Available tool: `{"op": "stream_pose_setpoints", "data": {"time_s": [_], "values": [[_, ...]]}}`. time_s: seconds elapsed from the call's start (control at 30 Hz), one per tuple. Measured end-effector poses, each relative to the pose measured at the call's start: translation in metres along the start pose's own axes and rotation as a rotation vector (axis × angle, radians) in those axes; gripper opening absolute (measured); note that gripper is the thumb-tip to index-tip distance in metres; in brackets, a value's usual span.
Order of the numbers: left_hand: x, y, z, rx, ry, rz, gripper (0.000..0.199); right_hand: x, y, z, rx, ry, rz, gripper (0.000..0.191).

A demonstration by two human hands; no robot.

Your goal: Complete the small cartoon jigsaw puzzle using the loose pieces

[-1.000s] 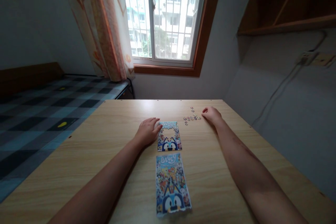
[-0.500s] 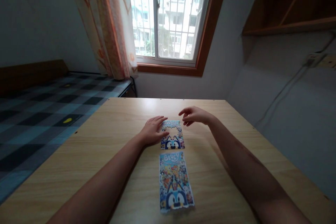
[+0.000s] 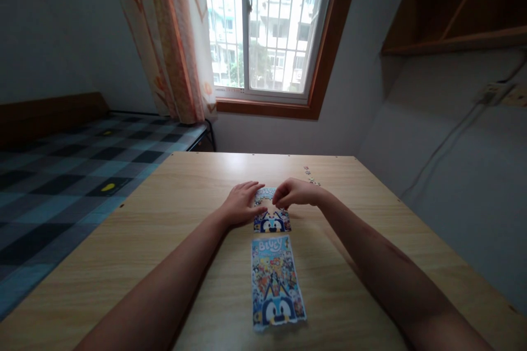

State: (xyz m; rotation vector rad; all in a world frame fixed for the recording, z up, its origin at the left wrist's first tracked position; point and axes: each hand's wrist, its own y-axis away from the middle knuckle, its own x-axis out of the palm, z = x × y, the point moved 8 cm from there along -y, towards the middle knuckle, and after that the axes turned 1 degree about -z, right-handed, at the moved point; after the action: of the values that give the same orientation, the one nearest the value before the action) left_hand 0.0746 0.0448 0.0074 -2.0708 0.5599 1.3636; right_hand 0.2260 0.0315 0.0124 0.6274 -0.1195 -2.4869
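A partly assembled jigsaw puzzle [image 3: 272,226] with a blue cartoon dog lies on the table, bare wood showing through a gap in its middle. Along its left edge rests my left hand [image 3: 242,204], open, fingers spread and thumb on the pieces. My right hand [image 3: 297,192] is over the puzzle's right side, thumb and fingers pinched together at the gap; whatever is between the fingertips is too small to make out. Nearer to me lies a paper picture [image 3: 275,279] marked "Bluey", with a torn lower edge. Several loose puzzle pieces [image 3: 312,180] lie beyond my right hand.
The light wooden table [image 3: 197,296] stretches toward the window [image 3: 275,38]. On the left is a bed with a checked cover [image 3: 74,175], beside a floral curtain [image 3: 181,44]. A wooden shelf [image 3: 461,38] hangs on the right wall, above a cable [image 3: 444,145].
My right hand has moved left and toward me, from beside the puzzle to over its gap, fingers now pinched. The loose pieces behind it have come into view. My left hand stays put.
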Motion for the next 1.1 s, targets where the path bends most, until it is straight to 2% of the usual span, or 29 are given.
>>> {"op": "stream_pose_setpoints", "data": {"time_s": [0.17, 0.3, 0.43, 0.77, 0.93, 1.1], "values": [[-0.002, 0.001, -0.003, -0.004, -0.006, 0.015, 0.076, 0.004, 0.001, 0.001, 0.008, 0.060, -0.013, 0.018], [-0.002, 0.001, -0.002, -0.007, -0.012, 0.014, 0.076, 0.010, 0.002, 0.000, 0.054, -0.040, -0.003, 0.021], [-0.001, 0.001, -0.002, -0.011, -0.010, 0.019, 0.076, 0.014, 0.000, -0.004, 0.067, -0.039, -0.003, 0.018], [-0.001, 0.002, -0.002, -0.008, 0.000, 0.009, 0.080, 0.012, -0.017, -0.016, -0.077, 0.158, -0.096, 0.022], [0.000, 0.002, -0.002, -0.013, 0.001, 0.012, 0.080, 0.014, -0.017, -0.010, -0.103, 0.274, -0.134, 0.023], [0.000, 0.002, -0.002, -0.010, -0.005, 0.014, 0.081, 0.018, -0.011, -0.002, -0.082, 0.389, -0.117, 0.017]]}}
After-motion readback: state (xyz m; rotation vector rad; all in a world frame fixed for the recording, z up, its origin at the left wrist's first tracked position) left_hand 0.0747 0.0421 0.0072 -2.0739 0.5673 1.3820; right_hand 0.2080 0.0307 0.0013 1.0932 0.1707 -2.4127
